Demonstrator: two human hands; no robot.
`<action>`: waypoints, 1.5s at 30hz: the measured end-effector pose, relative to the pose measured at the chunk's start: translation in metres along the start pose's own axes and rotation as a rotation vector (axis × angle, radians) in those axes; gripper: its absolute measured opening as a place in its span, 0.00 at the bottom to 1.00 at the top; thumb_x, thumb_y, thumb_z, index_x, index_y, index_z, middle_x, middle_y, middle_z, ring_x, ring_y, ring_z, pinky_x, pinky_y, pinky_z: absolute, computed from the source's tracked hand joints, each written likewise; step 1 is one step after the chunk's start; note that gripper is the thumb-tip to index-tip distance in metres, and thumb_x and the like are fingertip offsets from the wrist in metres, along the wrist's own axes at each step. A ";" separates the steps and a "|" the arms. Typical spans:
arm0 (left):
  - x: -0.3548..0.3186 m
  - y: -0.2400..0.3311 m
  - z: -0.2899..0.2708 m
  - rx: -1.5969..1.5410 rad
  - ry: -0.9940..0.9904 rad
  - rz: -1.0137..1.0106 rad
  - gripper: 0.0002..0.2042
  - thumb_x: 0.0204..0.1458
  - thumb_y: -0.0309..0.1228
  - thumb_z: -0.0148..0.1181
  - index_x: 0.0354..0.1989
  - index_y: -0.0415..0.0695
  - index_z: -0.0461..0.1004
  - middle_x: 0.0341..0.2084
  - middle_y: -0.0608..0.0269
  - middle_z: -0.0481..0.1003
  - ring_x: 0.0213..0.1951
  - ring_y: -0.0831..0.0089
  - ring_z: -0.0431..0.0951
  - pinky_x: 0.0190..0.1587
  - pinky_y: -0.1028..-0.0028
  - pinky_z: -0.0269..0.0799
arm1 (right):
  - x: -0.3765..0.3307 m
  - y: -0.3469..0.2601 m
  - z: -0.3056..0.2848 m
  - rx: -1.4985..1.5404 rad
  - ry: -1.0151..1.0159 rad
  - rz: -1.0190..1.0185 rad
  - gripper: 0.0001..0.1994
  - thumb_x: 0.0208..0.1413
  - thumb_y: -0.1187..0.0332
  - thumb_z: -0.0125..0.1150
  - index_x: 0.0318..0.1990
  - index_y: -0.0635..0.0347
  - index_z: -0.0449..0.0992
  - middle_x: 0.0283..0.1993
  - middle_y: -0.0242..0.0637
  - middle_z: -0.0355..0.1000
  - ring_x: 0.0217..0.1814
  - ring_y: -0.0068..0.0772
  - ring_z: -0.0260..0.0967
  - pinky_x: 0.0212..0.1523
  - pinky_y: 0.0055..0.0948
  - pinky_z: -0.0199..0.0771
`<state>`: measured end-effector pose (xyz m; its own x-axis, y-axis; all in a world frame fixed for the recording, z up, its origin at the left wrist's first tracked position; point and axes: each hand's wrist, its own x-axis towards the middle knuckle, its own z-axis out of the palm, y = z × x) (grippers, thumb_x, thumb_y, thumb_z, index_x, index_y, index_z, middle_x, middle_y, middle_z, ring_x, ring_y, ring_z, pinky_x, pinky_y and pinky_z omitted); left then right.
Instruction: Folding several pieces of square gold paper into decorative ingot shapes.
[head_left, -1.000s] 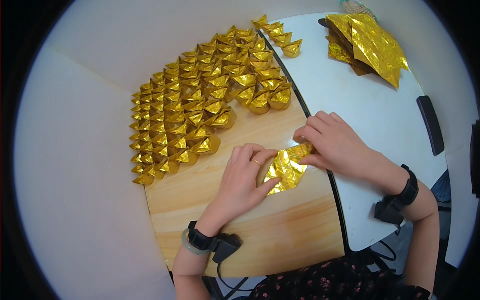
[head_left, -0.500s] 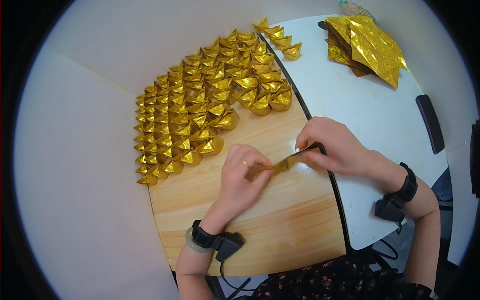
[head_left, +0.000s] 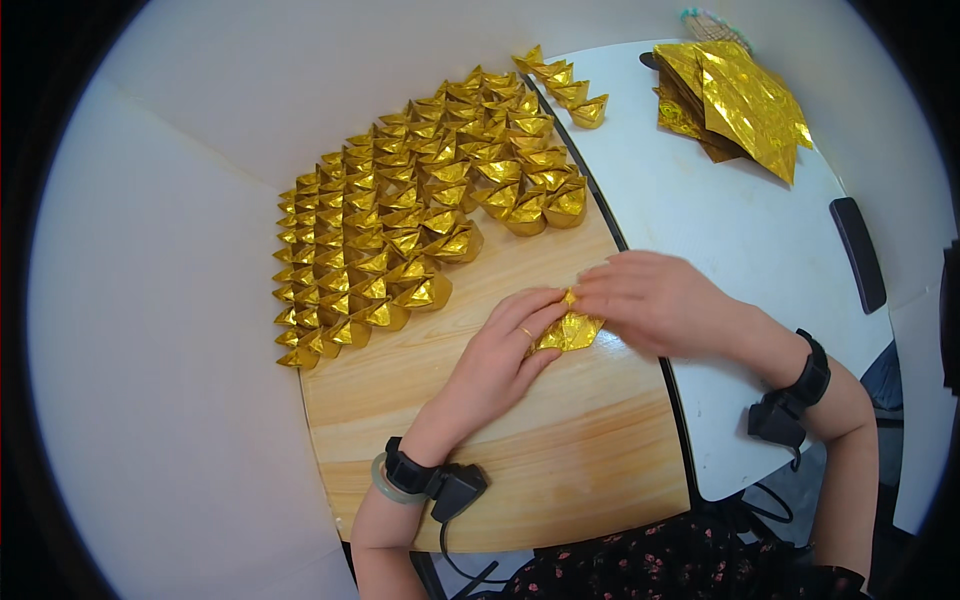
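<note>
A folded piece of gold foil paper (head_left: 572,334) lies on the wooden board between my hands, its shiny side up. My left hand (head_left: 500,345) grips its left part, with the thumb near the lower edge and the fingers over the top. From the right, my right hand (head_left: 655,300) holds the paper's upper right part, fingers bent together. Its thumb is mostly hidden. Just beyond my hands stand many folded gold paper ingots (head_left: 400,215) in close rows.
The wooden board (head_left: 500,470) meets a white table (head_left: 720,400) on the right. A stack of gold foil sheets (head_left: 750,105) lies at the far right, near a dark phone-like slab (head_left: 858,255). Several ingots (head_left: 588,110) stand on the white table. White walls (head_left: 180,300) enclose the left and back.
The foil paper has turned from edge-on between my fingertips to lying shiny face up on the board. My hands have come closer together, the right fingers now reaching over the paper.
</note>
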<state>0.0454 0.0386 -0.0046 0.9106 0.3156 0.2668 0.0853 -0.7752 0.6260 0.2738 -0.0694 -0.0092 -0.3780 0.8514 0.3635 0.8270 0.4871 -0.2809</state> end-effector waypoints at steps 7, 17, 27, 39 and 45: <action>0.000 -0.001 -0.010 0.384 -0.340 -0.055 0.30 0.58 0.28 0.54 0.70 0.46 0.54 0.70 0.56 0.53 0.72 0.56 0.49 0.70 0.52 0.45 | -0.008 -0.011 -0.009 -0.058 -0.314 -0.035 0.29 0.63 0.54 0.50 0.67 0.61 0.58 0.72 0.52 0.52 0.75 0.44 0.48 0.73 0.44 0.47; -0.019 0.004 -0.029 0.466 -0.512 -0.104 0.37 0.61 0.47 0.47 0.72 0.41 0.42 0.72 0.51 0.43 0.73 0.56 0.41 0.71 0.48 0.35 | -0.016 -0.008 -0.023 -0.118 -0.383 0.002 0.47 0.50 0.33 0.53 0.69 0.60 0.54 0.73 0.60 0.44 0.77 0.52 0.41 0.74 0.51 0.39; -0.043 0.007 -0.056 0.544 -0.591 -0.100 0.33 0.60 0.45 0.49 0.70 0.43 0.52 0.71 0.57 0.50 0.72 0.58 0.46 0.70 0.50 0.42 | -0.019 -0.006 -0.022 -0.129 -0.410 0.016 0.50 0.48 0.30 0.53 0.69 0.61 0.54 0.73 0.61 0.44 0.77 0.50 0.41 0.75 0.52 0.32; -0.040 0.005 -0.069 0.510 -0.256 0.174 0.16 0.53 0.35 0.62 0.50 0.46 0.75 0.50 0.58 0.75 0.60 0.57 0.69 0.61 0.55 0.63 | -0.012 -0.006 -0.025 -0.178 -0.377 -0.015 0.44 0.52 0.35 0.53 0.66 0.63 0.59 0.72 0.52 0.51 0.76 0.46 0.44 0.74 0.54 0.34; -0.015 0.014 -0.030 0.444 -0.098 -0.016 0.17 0.44 0.28 0.67 0.45 0.46 0.75 0.37 0.59 0.74 0.41 0.65 0.75 0.43 0.65 0.71 | -0.001 -0.005 -0.013 -0.184 -0.274 -0.038 0.25 0.53 0.51 0.61 0.50 0.63 0.72 0.58 0.41 0.68 0.65 0.41 0.61 0.67 0.47 0.54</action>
<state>0.0207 0.0397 0.0219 0.9399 0.2930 0.1751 0.2458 -0.9369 0.2486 0.2753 -0.0751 0.0036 -0.4870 0.8663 0.1110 0.8621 0.4972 -0.0975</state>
